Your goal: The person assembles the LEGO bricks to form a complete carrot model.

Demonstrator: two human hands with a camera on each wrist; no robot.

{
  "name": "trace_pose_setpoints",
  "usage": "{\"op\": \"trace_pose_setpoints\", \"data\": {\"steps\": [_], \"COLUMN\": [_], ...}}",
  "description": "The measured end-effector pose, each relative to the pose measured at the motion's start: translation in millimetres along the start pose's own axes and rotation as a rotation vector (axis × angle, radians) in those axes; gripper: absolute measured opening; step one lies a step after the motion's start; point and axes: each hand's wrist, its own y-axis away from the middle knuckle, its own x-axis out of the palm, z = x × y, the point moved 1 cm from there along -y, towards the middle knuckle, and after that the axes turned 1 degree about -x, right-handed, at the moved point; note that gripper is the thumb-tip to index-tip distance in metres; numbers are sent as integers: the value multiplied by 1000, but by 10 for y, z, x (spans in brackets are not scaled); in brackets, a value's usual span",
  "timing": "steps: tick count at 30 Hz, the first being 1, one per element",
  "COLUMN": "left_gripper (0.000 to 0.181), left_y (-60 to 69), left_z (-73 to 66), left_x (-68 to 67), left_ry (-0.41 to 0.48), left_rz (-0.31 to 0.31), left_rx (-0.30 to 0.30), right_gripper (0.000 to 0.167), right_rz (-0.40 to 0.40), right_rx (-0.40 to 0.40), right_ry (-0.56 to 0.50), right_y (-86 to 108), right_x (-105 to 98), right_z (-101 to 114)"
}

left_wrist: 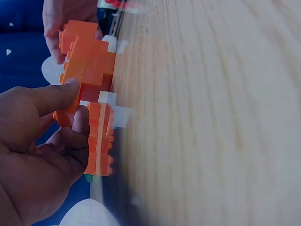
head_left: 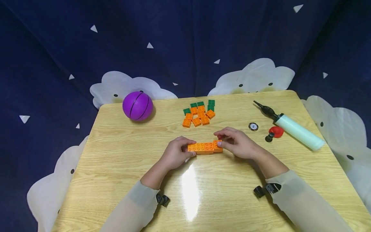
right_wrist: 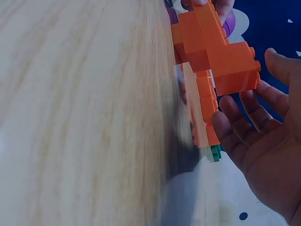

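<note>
A row of joined orange bricks (head_left: pixel 200 147) is held just over the table, its right-end brick (head_left: pixel 217 144) offset from the others. At its left end, my left hand (head_left: pixel 177 152) pinches the row between thumb and fingers; the left wrist view shows this hand (left_wrist: pixel 51 136) gripping the bricks (left_wrist: pixel 88 61). My right hand (head_left: pixel 239 142) is at the other end. In the right wrist view that hand (right_wrist: pixel 263 141) has its thumb apart from the bricks (right_wrist: pixel 207 44) and its fingers loosely bent beside the end brick; whether a fingertip touches it, I cannot tell.
Loose orange bricks (head_left: pixel 196 121) and green bricks (head_left: pixel 211 103) lie behind the row. A purple ball (head_left: pixel 137 106) sits at the back left. Toward the right are a round chip (head_left: pixel 253 126), a red item (head_left: pixel 277 131), a small black item (head_left: pixel 269 138) and a pump (head_left: pixel 299 131).
</note>
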Motion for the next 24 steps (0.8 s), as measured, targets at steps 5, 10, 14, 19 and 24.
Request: {"op": "trace_pose_setpoints", "data": {"steps": [5,10,14,19,24], "left_gripper": [39,39,38,38,39], "left_y": [-1,-6,-12,-15,-15], "left_z": [-2,-1,5,8,11], "left_x": [4,2,2,3,2], "left_ry": [7,2,-9,-5,3], "left_rz": [4,1,-2,-5,-2], "left_rx": [-9,-11,-9,-6,-2], "right_gripper": [40,39,39,40,40], "right_rz": [-15,-26,-34,-42,-54], "right_rx": [18,39,54,61,73], "right_ry": [-9,-5,-9,3,46], "right_y": [-65,-145,-214,-299,-384], "right_x": [-5,-15,-23,-22,-16], "right_z": [-8,-9,-11,-33,-80]}}
